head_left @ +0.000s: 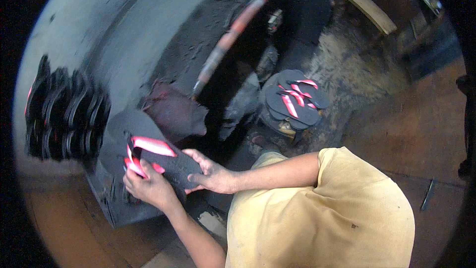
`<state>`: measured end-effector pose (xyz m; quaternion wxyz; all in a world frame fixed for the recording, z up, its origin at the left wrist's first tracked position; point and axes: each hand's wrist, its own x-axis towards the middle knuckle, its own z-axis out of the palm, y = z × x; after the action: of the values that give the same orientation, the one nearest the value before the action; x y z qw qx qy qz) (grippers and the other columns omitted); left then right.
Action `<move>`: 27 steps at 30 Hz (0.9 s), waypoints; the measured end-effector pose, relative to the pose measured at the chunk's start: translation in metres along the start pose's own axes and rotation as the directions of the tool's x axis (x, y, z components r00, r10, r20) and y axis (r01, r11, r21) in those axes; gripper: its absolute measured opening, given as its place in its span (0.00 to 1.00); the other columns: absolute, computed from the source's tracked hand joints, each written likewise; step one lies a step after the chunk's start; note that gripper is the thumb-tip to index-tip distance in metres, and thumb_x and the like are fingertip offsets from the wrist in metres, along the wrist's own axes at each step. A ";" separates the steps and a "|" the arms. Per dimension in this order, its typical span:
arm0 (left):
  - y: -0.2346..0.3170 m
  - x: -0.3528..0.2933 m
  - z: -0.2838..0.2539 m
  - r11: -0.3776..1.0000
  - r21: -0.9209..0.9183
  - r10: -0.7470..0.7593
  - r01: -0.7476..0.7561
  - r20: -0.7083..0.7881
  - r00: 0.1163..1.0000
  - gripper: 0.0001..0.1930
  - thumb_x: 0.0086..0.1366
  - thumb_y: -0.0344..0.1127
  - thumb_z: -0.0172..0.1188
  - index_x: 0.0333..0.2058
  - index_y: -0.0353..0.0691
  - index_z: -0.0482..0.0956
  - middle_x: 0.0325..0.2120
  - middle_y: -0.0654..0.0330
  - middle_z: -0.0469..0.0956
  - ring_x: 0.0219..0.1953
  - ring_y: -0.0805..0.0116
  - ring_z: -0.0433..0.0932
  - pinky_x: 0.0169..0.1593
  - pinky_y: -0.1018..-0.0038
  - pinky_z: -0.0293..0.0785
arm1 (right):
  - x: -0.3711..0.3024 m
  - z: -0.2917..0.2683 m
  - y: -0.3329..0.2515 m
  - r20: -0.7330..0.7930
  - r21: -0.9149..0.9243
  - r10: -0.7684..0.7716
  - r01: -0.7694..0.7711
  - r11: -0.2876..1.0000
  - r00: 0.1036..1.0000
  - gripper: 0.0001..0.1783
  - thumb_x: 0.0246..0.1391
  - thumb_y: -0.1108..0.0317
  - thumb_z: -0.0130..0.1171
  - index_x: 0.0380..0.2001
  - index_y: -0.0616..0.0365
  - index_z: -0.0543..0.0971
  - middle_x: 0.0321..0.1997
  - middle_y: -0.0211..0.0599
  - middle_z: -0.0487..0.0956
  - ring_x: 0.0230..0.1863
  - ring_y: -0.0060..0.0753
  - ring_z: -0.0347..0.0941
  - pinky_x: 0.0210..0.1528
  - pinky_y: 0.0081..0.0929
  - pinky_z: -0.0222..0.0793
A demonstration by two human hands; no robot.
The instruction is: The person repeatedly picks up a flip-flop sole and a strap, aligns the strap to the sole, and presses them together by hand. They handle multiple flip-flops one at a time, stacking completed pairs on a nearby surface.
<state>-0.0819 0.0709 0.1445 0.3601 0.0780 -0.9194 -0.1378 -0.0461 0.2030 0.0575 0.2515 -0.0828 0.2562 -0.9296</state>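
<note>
A black flip-flop [171, 166] with pink straps is held between my two hands in front of me, its rounded toe pointing up and to the left. My left hand [152, 186] is closed on its left edge by the straps. At the heel end, my right hand [212, 171] grips the textured sole, with the thumb on top and the other fingers partly hidden beneath. More black flip-flops [310, 111] with pink straps lie piled on a low stool-like support to the right of the bench.
Several black flip-flops or soles [67, 131] stand in rows on the dusty bench [130, 34] at the left. A dark reddish cloth [176, 111] lies beyond the held flip-flop. A worn red and grey bar [230, 37] slants across the bench; a wooden plank [367, 9] is far right.
</note>
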 end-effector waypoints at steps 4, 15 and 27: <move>0.030 -0.012 0.007 0.994 -0.087 0.072 -0.064 0.094 0.993 0.16 0.65 0.37 0.61 0.38 0.26 0.72 0.33 0.44 0.71 0.42 0.42 0.71 0.47 0.51 0.65 | -0.021 -0.019 -0.016 -0.081 0.028 0.006 -0.004 1.000 0.997 0.35 0.62 0.72 0.56 0.66 0.46 0.51 0.61 0.37 0.65 0.56 0.35 0.71 0.51 0.42 0.81; 0.191 -0.085 0.155 0.670 -0.551 0.742 -0.498 0.469 0.479 0.11 0.53 0.23 0.59 0.37 0.31 0.75 0.37 0.45 0.75 0.43 0.45 0.74 0.47 0.56 0.72 | -0.154 -0.153 -0.118 -0.665 -0.670 -0.498 -0.150 0.727 0.556 0.53 0.54 0.67 0.69 0.73 0.61 0.44 0.47 0.36 0.77 0.43 0.22 0.75 0.45 0.20 0.74; 0.285 -0.189 0.321 0.569 -0.799 0.820 -0.192 0.537 0.197 0.09 0.60 0.31 0.60 0.37 0.31 0.77 0.37 0.44 0.77 0.44 0.43 0.76 0.50 0.55 0.73 | -0.186 -0.316 -0.113 -0.808 -0.584 -0.580 -0.281 0.762 0.105 0.56 0.57 0.59 0.66 0.71 0.70 0.38 0.41 0.36 0.80 0.33 0.21 0.74 0.28 0.22 0.73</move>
<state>-0.1763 0.4505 -0.1133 -0.1536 -0.4505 -0.8314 -0.2868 -0.0231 0.5192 -0.1585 -0.1323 0.4472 0.6311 -0.6199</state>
